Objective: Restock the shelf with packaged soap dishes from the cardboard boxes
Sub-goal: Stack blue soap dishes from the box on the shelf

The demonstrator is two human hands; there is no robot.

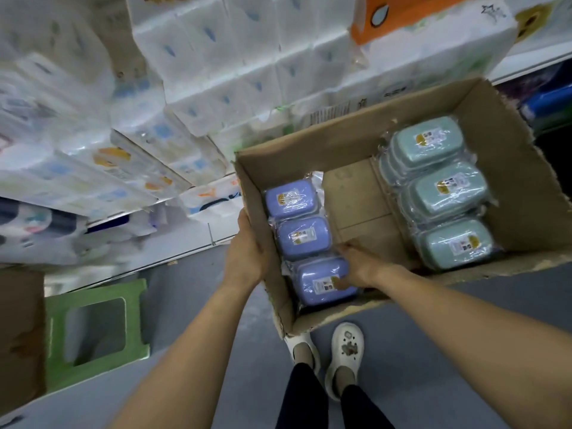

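- A shop aisle with a grey floor (192, 351); shelves of plastic-wrapped tissue packs (235, 66) fill the upper left of the frame, and a green stool (96, 329) stands at lower left.
- The cardboard box (523, 193), with torn, ragged edges, sits at centre right, partly emptied: bare bottom shows between two rows.
- Three purple soap dishes (303, 236) remain on its left side, and stacked pale green soap dishes (445, 193) on its right; all are rounded, glossy and film-wrapped.
- The left hand (247, 252) grips the box wall.
- The right hand (356, 264) has its fingers on the nearest purple dish; whether it grips is unclear.
- Much restocking looks left to do.
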